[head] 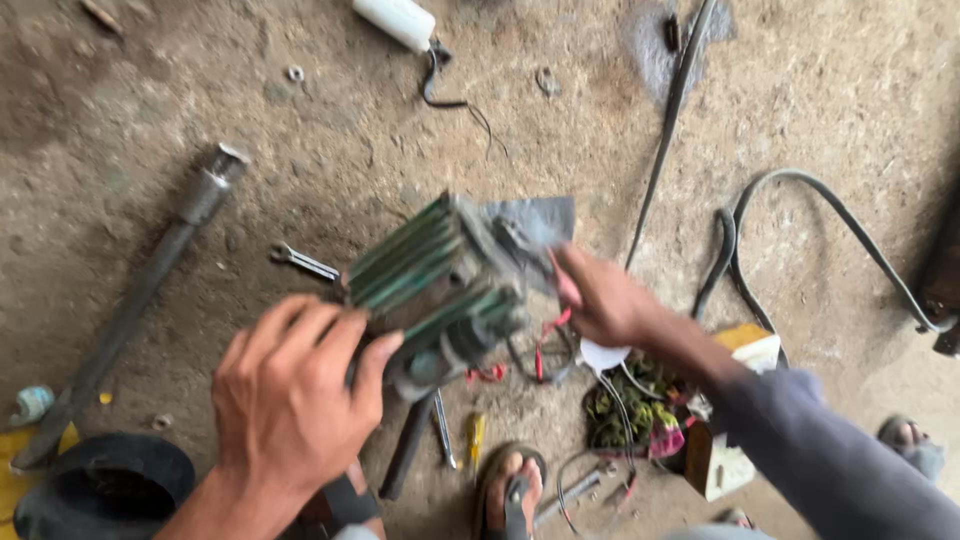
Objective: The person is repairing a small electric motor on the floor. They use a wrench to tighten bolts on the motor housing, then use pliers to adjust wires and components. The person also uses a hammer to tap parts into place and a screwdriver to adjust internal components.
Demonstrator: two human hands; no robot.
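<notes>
- Finned engine block [440,275]: green-tinted, blurred by motion, held up off the dirt floor [300,150] at mid-frame, between your two hands.
- Your left hand [295,395] is closed round the block's lower left end, fingers [335,335] curled over the fins, back of the hand to the camera.
- Your right hand [605,300] reaches in from the right and touches the block's upper right end, beside a grey metal plate [535,220]. Can't tell whether it's pinching something there or just pressing; blur hides the fingertips.
- Grey sleeve [830,460] covers your right forearm.
- On the floor just left of the block: a small spanner [303,262].
- Further left: a long dark steel shaft [130,310] lying on a diagonal, lower end near a black rubber ring [110,485] at the bottom left corner.
- Under the block: a dark tool handle [408,445], a yellow-handled screwdriver [474,440], red wires [545,340].
- Sandalled foot [510,490] at bottom centre.
- Right of that: a heap of green and pink scrap [640,410], with a white wire across it.
- Far right: a black rubber belt [830,215] looped on the floor.
- Top: a white bottle [395,20] with a black wire, well apart from the block.
</notes>
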